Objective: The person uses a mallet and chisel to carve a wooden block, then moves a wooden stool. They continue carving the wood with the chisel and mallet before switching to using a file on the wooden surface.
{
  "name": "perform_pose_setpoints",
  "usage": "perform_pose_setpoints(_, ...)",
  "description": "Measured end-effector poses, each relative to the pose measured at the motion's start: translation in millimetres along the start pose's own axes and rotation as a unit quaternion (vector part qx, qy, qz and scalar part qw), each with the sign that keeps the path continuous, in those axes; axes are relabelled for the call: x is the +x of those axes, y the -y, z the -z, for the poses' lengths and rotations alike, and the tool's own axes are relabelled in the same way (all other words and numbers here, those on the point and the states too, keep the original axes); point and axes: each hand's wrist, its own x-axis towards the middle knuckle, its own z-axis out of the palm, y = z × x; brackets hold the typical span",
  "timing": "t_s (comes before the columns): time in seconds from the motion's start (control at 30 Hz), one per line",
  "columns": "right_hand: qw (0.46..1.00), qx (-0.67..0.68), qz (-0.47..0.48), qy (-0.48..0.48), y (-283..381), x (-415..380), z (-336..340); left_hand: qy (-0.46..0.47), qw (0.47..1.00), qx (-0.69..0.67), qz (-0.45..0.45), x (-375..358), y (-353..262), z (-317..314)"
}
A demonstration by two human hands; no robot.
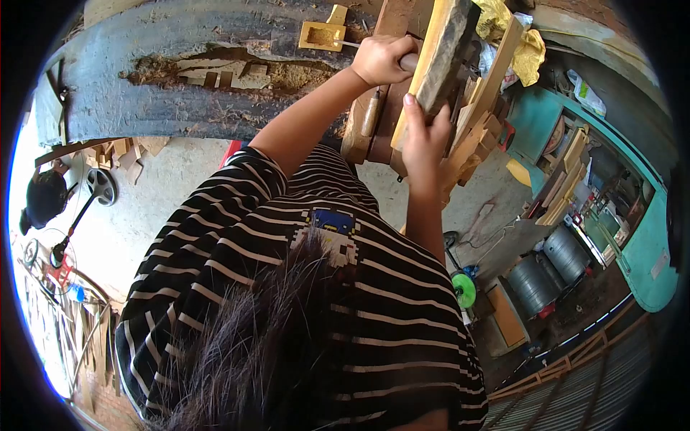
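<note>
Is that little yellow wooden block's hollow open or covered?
Open: the wooden block shows the inside of its hollow, with no lid over it.

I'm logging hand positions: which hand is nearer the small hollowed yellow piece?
Left. The left hand is just right of the hollowed yellow piece, gripping a tool handle; the right hand is farther right and nearer the body, holding a thick wooden piece.

Legible text: none in the head view. Marks noted: striped shirt (244, 248), blocky printed motif (334, 224) in blue and white at the chest, partly behind hair; no letters or digits made out. White sack (586, 92), upper right: coloured print, too small and skewed to read. Teal panel (650, 248), right edge: pale rectangular patch (658, 268), possibly a label; content unresolved.
</note>
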Motion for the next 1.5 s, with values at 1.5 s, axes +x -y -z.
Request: perform_pose_setpoints(1.5,0.985,0.141,0.023,-0.099,17,-14,60,0.004,0.997,-0.054,-0.054,19,-9,0)
